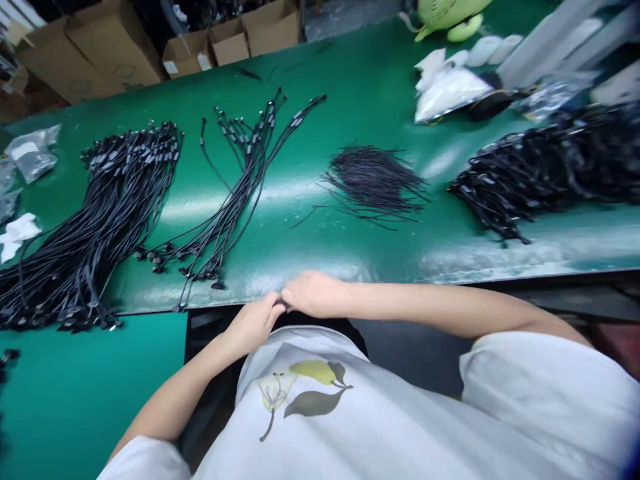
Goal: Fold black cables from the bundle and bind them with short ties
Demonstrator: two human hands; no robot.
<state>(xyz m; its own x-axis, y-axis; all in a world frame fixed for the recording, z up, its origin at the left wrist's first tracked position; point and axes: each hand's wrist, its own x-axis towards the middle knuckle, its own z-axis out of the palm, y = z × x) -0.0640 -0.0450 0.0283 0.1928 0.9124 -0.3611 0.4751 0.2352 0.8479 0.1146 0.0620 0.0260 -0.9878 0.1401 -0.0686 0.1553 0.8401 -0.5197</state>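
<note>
At the table's front edge, close to my body, my two hands meet. My left hand (254,323) is closed, its fingertips pinching a short dark stretch of what looks like a black cable (281,303). My right hand (316,293) is curled shut on the same piece from the other side, slightly blurred. Most of the piece is hidden by my fingers. Beyond my hands lies a small loose bunch of black cables (240,193) with connectors at their ends. To its right is a pile of thin black ties (375,180).
A large stack of black cables (115,193) covers the left of the green table (290,247). Bundled black cables (550,167) lie at the right. White plastic bags (450,93) and a green plush toy (450,17) sit at the back right. Cardboard boxes (115,50) stand beyond the far edge.
</note>
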